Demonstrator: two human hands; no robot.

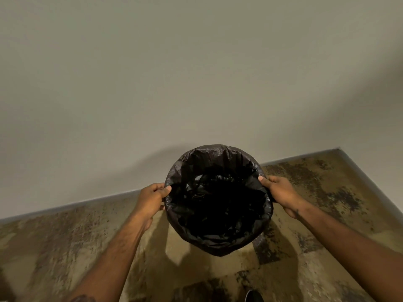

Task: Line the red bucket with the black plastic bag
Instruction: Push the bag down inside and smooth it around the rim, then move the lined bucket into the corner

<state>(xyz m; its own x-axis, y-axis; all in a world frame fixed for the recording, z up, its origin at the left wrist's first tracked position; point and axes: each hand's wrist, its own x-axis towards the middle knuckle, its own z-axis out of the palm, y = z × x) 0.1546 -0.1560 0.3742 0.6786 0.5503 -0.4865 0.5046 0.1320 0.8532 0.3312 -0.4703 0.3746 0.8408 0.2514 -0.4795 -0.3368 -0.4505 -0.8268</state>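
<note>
Bag (pixel 218 205) already lines bucket, mouth folded over rim all round; red hidden. Left hand (pixel 151 200) pinches rim at 9 o'clock, right hand (pixel 281 194) at 3. Likely only final tucking left.

Plain pale wall (pixel 196 73), grey skirting (pixel 65 207), mottled brown-and-tan floor (pixel 54 247), dim light.
</note>
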